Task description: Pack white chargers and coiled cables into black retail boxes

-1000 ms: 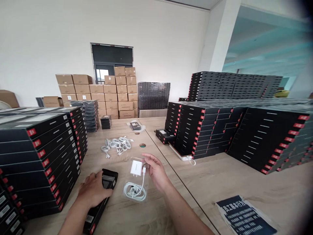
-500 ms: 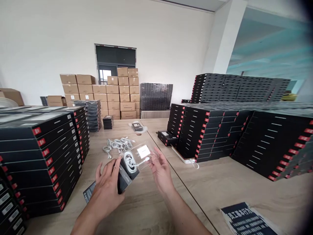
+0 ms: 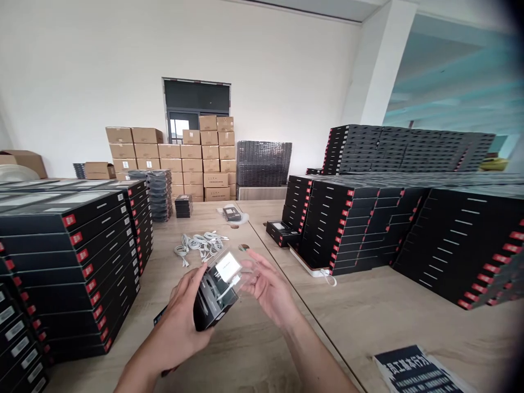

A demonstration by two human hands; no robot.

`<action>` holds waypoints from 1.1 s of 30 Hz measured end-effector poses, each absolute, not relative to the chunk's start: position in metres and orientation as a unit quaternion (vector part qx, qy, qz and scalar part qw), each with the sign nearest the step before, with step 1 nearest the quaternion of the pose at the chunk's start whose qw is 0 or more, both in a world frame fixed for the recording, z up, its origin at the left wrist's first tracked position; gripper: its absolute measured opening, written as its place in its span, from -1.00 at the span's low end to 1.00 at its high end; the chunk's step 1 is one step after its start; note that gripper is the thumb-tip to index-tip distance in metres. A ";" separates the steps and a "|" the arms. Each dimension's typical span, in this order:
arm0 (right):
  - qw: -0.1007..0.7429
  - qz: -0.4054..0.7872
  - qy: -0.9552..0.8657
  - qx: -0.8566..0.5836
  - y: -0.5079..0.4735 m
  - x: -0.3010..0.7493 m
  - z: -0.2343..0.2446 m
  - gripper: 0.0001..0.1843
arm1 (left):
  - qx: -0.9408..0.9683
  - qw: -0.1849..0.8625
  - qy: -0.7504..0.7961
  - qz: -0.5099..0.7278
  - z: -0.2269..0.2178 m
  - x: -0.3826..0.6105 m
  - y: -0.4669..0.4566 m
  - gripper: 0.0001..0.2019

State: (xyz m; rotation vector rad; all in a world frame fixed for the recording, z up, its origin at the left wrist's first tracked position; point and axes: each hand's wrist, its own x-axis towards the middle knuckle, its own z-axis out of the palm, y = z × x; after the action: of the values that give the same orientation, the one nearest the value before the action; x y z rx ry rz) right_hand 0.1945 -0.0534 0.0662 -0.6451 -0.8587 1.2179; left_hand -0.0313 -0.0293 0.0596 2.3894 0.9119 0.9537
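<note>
My left hand [image 3: 180, 327] is clamped round the slim black cardboard box [image 3: 213, 307], held above the pale wooden table [image 3: 254, 349], just this side of the heap of loose white cables [image 3: 200, 243]. My right hand [image 3: 268, 289] pinches the clear plastic bag [image 3: 230, 267] of white charger and cable. Its cable end meets the box's mouth, but most of it is still outside, I judge. A second ago the box lay flat on the table, with the bag apart from it.

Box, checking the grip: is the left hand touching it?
Touching. The head view shows the left hand with its fingers wrapped around the side of the box.
</note>
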 end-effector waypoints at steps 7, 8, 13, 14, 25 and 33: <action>0.527 0.594 -0.496 -0.351 -0.063 0.189 0.062 -0.50 | 0.853 0.260 0.292 0.345 0.059 -0.024 -0.033 0.02; 0.545 0.583 -0.490 -0.351 -0.063 0.188 0.064 -0.53 | 0.843 0.267 0.293 0.363 0.058 -0.021 -0.035 0.03; 0.697 0.417 -0.446 -0.376 -0.056 0.187 0.071 -0.71 | 0.761 0.321 0.305 0.474 0.048 0.001 -0.044 0.21; 0.701 0.378 -0.459 -0.393 -0.055 0.188 0.071 -0.69 | 0.756 0.334 0.298 0.478 0.047 0.003 -0.044 0.23; 0.593 0.264 -0.633 -0.422 -0.072 0.161 0.086 -0.64 | 0.782 0.147 0.206 0.570 0.081 -0.020 -0.049 -0.15; 0.639 0.257 -0.560 -0.461 -0.064 0.159 0.080 -0.66 | 0.772 0.268 0.229 0.529 0.072 -0.026 -0.036 -0.62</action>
State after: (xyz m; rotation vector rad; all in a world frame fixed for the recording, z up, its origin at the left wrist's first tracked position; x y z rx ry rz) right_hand 0.1587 -0.0639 0.0802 -1.0520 -1.2779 0.5864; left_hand -0.0260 -0.0357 0.0715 2.0836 0.6166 1.4262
